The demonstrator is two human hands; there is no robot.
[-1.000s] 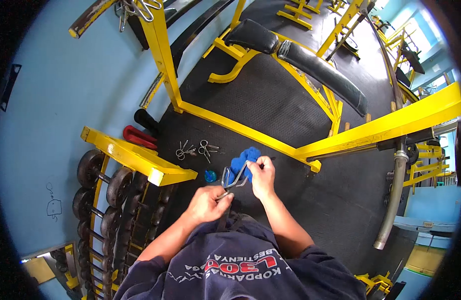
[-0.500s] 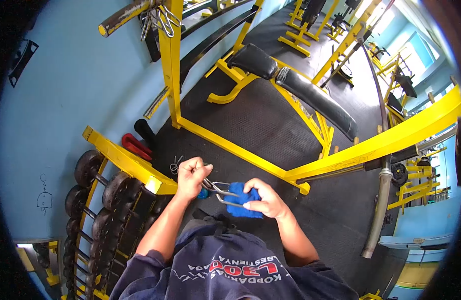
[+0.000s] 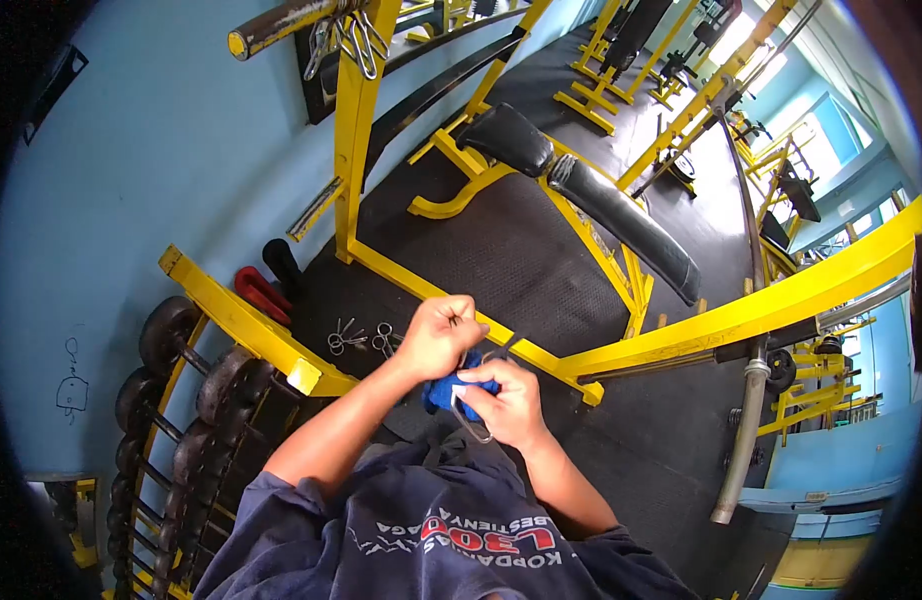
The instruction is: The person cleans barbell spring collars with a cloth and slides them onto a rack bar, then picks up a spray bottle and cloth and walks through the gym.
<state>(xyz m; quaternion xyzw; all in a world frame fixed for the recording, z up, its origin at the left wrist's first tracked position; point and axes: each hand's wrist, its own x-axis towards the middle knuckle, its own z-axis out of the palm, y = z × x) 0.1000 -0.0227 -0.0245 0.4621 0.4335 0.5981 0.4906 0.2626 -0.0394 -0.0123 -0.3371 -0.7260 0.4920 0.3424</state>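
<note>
Close together in front of my torso, both hands work on a metal barbell clip (image 3: 472,424) and a blue cloth (image 3: 442,391). My left hand (image 3: 439,338) is closed in a fist at the upper end, with a dark bit of metal showing between its fingers. Thumb and fingers of my right hand (image 3: 503,402) pinch the cloth around the clip. A wire loop of the clip sticks out below the right hand, while much of the rest is hidden by the hands and cloth. More metal clips (image 3: 347,338) lie on the black floor just beyond my left forearm.
A dumbbell rack (image 3: 271,330) stands at the left. Several clips (image 3: 361,48) hang on the yellow upright. Ahead is a black padded bench (image 3: 621,215) inside the yellow frame (image 3: 451,300). Red and black objects (image 3: 261,293) rest against the wall. A metal bar (image 3: 746,430) leans at the right.
The clip has been turned, so its loop now points down toward my body. My left hand has moved up and right, closer to the right hand. More clips on the floor are visible.
</note>
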